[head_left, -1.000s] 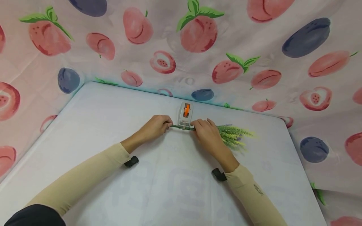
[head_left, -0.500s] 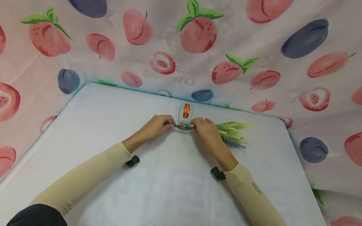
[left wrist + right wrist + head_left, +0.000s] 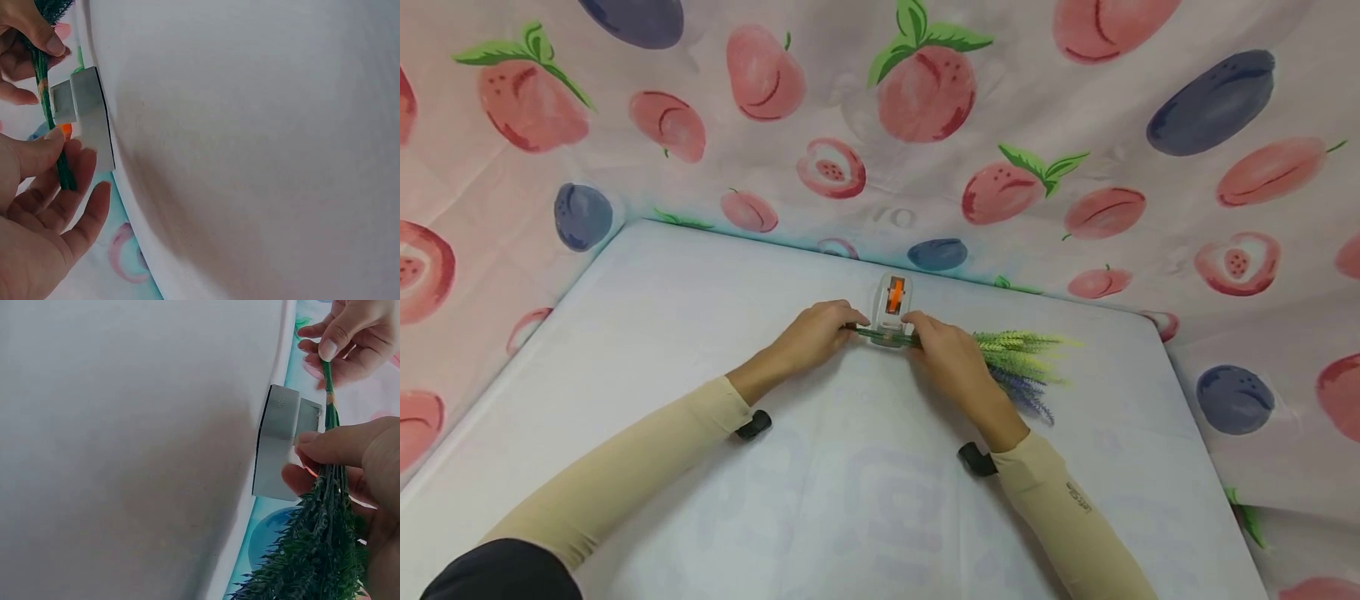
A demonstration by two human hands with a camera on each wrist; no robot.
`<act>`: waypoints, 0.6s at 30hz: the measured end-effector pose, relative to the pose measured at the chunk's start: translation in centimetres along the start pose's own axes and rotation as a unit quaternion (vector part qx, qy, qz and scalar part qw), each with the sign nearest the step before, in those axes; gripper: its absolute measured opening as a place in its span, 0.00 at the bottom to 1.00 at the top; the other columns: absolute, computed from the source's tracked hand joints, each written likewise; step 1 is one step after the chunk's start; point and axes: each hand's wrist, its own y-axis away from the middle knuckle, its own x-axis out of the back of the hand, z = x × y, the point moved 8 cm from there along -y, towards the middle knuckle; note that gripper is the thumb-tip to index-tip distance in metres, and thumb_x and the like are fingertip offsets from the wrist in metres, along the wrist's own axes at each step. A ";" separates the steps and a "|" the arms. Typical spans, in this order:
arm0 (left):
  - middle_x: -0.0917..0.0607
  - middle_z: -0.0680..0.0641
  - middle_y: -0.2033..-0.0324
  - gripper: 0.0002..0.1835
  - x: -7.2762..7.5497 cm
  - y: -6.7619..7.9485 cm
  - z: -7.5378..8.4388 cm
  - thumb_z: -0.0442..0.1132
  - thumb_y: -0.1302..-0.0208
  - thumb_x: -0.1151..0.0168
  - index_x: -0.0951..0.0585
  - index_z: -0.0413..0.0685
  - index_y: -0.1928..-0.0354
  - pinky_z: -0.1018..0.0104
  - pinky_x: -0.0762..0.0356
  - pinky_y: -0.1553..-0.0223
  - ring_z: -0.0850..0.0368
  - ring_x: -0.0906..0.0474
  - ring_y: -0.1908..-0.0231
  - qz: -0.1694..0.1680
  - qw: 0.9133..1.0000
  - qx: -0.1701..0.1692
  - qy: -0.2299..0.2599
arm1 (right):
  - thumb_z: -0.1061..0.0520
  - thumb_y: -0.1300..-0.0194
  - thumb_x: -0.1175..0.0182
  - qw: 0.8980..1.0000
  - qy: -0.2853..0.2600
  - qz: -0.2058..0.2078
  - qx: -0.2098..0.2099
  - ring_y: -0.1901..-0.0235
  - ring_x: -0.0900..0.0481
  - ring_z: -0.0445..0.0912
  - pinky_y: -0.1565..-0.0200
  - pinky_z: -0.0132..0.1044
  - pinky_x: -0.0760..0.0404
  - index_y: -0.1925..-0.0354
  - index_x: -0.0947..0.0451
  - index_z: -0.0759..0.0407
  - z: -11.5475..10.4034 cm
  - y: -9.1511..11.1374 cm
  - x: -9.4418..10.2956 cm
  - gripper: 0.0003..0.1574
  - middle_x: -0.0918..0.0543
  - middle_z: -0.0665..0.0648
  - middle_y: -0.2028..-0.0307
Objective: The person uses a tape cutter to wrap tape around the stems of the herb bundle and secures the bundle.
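Observation:
A bunch of artificial lavender (image 3: pixel 1022 354) with yellow-green and purple sprigs lies sideways, its heads to the right. My left hand (image 3: pixel 812 335) pinches the green stem ends (image 3: pixel 64 172) between thumb and fingers. Nearer the flower heads, my right hand (image 3: pixel 951 360) holds the stems (image 3: pixel 335 419) between thumb and fingers, the heads fanning out past it. A narrow tan band (image 3: pixel 330 398) circles the stems between the two hands. Right behind the stems stands a grey tape dispenser (image 3: pixel 892 300) with an orange reel. In the head view the right palm hides part of the bunch.
A white-covered table (image 3: pixel 880 483) spreads under both arms. Its far edge meets a pink curtain (image 3: pixel 865 83) printed with fruit. Small black wrist cameras, one on the left cuff (image 3: pixel 754 425) and one on the right cuff (image 3: pixel 976 460), hang over the table.
The bunch has turned about its stems, the purple sprigs shifting from the top to the near side. The left fingers have re-gripped the stem ends; the dispenser stays in place.

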 end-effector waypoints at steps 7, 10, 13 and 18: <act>0.11 0.46 0.56 0.24 -0.1 -0.3 -0.3 0.27 0.31 0.38 0.20 0.48 0.35 0.52 0.21 0.46 0.52 0.17 0.53 -0.020 0.999 0.023 0.013 | 0.56 0.37 0.27 1.000 0.020 0.011 0.000 0.73 0.18 0.50 0.69 0.46 0.18 0.41 0.19 0.54 0.3 0.1 0.2 0.26 0.14 0.56 0.71; 0.11 0.47 0.56 0.23 -0.1 -0.5 -0.2 0.28 0.32 0.37 0.18 0.49 0.36 0.51 0.20 0.47 0.52 0.16 0.52 -0.021 1.000 0.023 0.005 | 0.55 0.36 0.28 1.000 0.019 0.007 0.010 0.73 0.18 0.50 0.69 0.46 0.19 0.40 0.19 0.53 0.3 0.1 0.0 0.26 0.14 0.56 0.71; 0.10 0.47 0.55 0.22 -0.1 -0.7 -0.2 0.29 0.32 0.36 0.17 0.50 0.38 0.51 0.20 0.48 0.53 0.16 0.52 -0.021 1.000 0.021 0.000 | 0.54 0.36 0.29 1.000 0.013 0.011 0.021 0.70 0.16 0.50 0.66 0.46 0.17 0.41 0.18 0.53 0.3 0.0 0.0 0.25 0.12 0.56 0.67; 0.10 0.48 0.56 0.19 -0.5 -1.1 -0.3 0.33 0.31 0.35 0.15 0.51 0.40 0.52 0.19 0.50 0.54 0.15 0.54 -0.026 0.999 0.023 -0.006 | 0.55 0.35 0.30 0.999 -0.006 0.023 0.029 0.65 0.15 0.50 0.63 0.45 0.16 0.44 0.16 0.55 0.2 -0.2 0.1 0.22 0.13 0.56 0.59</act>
